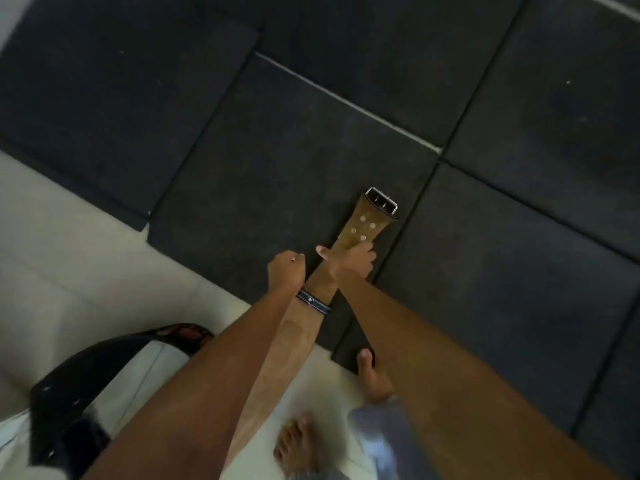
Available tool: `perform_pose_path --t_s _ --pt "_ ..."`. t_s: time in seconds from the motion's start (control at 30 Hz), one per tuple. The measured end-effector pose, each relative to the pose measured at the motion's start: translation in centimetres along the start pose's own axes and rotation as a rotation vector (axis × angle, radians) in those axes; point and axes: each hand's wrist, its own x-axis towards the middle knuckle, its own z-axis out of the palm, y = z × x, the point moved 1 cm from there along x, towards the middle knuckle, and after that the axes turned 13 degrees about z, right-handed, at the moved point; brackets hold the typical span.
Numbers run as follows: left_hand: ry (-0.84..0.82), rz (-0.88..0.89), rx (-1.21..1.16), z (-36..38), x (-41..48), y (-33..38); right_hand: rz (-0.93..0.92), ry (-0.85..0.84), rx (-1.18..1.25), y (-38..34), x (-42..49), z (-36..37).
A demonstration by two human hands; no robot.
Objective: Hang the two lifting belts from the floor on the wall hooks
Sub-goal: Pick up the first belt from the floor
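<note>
A brown leather lifting belt (360, 226) with rivets and a metal buckle (382, 201) at its far end stretches from low in the view up over the black floor mats. My right hand (349, 259) is shut on the belt just below the rivets. Beside the strap, to its left, my left hand (286, 271) is a closed fist with nothing visible in it, and a dark wristband (313, 303) sits on that wrist. The belt's lower part runs under my left forearm. A black curved thing (79, 386) lies at lower left; whether it is the second belt I cannot tell.
Black rubber mats (277, 150) cover most of the floor, and white tile (69, 244) shows at the left. My bare feet (298, 441) stand at the mat's edge. No wall hooks are in view.
</note>
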Motion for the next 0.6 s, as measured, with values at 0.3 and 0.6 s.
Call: perform_pose_path --t_s 0.3,0.6 --pt "0.200 -0.221 -0.389 -1.8 -2.9 0.5 -0.100 0.016 0.014 -0.3 -3.1 -3.1" --pt "-0.038 -0.213 -0.556 -9.1 -11.7 8.1 -0.089 -0.526 0.359 5.3 -14.3 -11.8"
